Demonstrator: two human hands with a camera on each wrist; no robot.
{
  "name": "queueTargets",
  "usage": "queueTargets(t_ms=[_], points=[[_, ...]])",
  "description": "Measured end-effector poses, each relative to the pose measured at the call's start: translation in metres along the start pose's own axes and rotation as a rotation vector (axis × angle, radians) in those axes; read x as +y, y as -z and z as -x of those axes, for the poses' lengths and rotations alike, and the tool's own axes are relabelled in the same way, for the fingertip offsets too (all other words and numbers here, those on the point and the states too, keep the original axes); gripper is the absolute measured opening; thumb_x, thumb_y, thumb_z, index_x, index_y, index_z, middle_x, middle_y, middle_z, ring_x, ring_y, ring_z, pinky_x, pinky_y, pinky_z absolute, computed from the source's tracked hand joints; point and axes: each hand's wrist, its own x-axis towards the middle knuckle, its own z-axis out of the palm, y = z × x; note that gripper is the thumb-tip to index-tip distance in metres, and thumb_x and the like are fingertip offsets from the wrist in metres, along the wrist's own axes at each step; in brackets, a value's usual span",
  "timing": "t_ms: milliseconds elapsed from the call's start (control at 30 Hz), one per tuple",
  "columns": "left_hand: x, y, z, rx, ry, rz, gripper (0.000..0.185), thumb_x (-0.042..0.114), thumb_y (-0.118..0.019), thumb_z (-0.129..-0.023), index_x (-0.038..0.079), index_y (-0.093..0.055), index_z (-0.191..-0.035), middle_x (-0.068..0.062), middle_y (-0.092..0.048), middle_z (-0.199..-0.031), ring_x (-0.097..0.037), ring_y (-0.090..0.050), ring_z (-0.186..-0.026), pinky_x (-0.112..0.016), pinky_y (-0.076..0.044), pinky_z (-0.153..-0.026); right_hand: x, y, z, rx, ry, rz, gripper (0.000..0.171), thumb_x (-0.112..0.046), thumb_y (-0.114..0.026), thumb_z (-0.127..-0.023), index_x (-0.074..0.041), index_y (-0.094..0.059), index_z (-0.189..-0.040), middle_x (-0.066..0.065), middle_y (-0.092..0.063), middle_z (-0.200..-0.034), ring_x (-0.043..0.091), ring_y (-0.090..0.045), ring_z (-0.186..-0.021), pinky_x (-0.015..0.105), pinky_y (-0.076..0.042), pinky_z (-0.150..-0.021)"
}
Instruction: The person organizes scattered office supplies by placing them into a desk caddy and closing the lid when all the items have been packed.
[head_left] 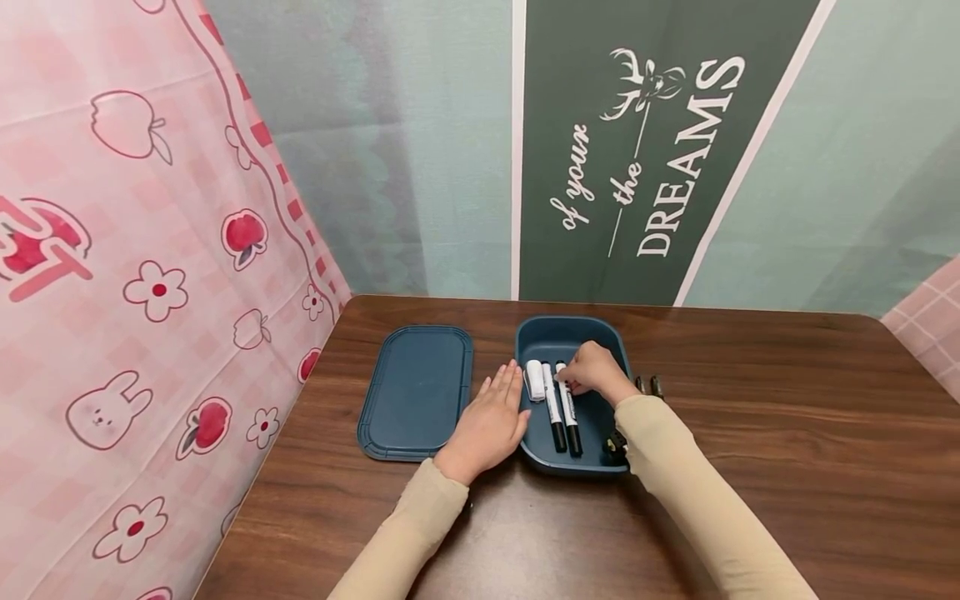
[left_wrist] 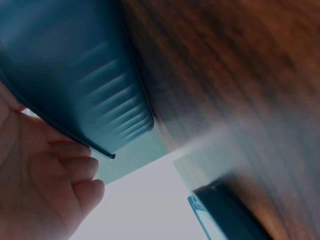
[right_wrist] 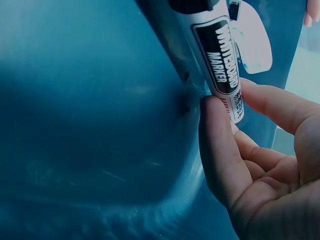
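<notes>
The right wrist view is showing the label on a whiteboard marker [right_wrist: 222,65], unreadable from the head camera. The right hand [head_left: 596,371] is pinching this marker's end inside the smooth dark-blue plastic box [head_left: 542,333]. The left hand [head_left: 491,421] is lying flat, fingers straight and together, against the box's left wall. A second marker [head_left: 553,408] is lying alongside. The rounded lid [head_left: 416,392] is resting on the wood-grain table [head_left: 787,433].

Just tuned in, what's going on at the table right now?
A person is working at a blue tray on a wooden table. The right hand pinches the end of a whiteboard marker lying in the tray beside a second marker and a small white piece. The left hand rests flat against the tray's side. The tray's lid lies off to the left.
</notes>
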Motion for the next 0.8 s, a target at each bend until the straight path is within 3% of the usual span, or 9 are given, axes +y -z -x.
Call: queueTargets(t_ms=[267, 800], points=[[-0.0006, -0.0008, -0.0006, 0.014, -0.006, -0.009, 0.059, 0.032, -0.040, -0.102, -0.003, -0.025, -0.147, -0.018, -0.022, -0.153, -0.026, -0.022, -0.141, -0.038, -0.024, -0.113, 0.0010, -0.0031, -0.0030, -0.002, 0.026, 0.016, 0.025, -0.008, -0.070, -0.082, 0.002, -0.064, -0.060, 0.007, -0.061, -0.057, 0.012, -0.063, -0.052, 0.029, -0.057, -0.058], [0.0003, -0.0015, -0.0007, 0.004, 0.002, -0.020, 0.060, 0.033, -0.040, -0.102, -0.004, -0.025, -0.147, -0.018, -0.021, -0.153, -0.025, -0.021, -0.141, -0.037, -0.023, -0.113, 0.0029, -0.0035, -0.0041, -0.008, -0.005, -0.031, 0.026, -0.011, -0.071, -0.082, 0.003, -0.063, -0.062, 0.008, -0.063, -0.061, 0.012, -0.063, -0.052, 0.028, -0.056, -0.056]])
